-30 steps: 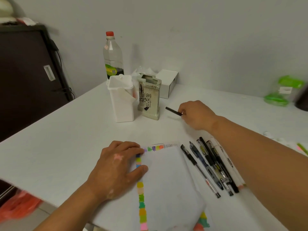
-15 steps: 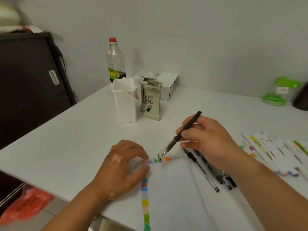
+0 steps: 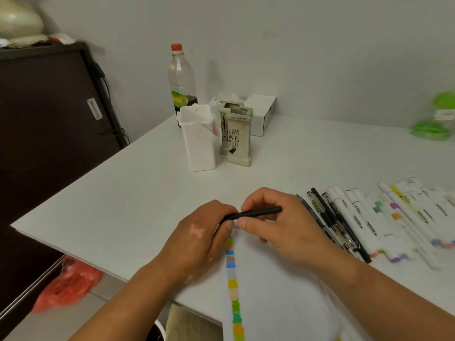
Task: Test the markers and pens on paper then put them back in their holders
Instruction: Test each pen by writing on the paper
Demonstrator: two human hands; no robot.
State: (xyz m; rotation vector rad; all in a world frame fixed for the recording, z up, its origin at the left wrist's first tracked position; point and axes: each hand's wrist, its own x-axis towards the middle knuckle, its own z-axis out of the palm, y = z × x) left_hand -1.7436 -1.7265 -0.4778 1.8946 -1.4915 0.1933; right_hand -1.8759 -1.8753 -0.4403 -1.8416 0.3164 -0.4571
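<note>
Half a second earlier the right hand [image 3: 278,225] held the black pen [image 3: 256,212] steeply tilted, its tip at the top edge of the paper [image 3: 278,291], while the left hand [image 3: 199,239] pressed on the sheet. Now the pen lies almost level above that top edge, held between both hands. The right grip is closed, with thumb and curled fingers round the pen's middle. The left grip has lifted from the sheet and its curled fingers pinch the pen's left end. The view has also swung right, so more markers show.

Counted: one pen in hand, one sheet of paper and two holders. A row of dark pens [image 3: 330,217] lies just right of the right hand, partly hidden by it, so the number is unclear. Beyond them lies a spread of white markers [image 3: 364,217] – more than ten, too blurred to count. A column of coloured swatches runs down the paper's left edge.

Containers: a white holder [image 3: 199,143] and a stone-look holder [image 3: 236,139] with black lettering stand upright, side by side, at the far end of the surface [image 3: 123,205] – their insides cannot be seen from here. Behind them stand one clear bottle [image 3: 182,80] with a red cap and a little dark liquid, and one white box [image 3: 261,112]
</note>
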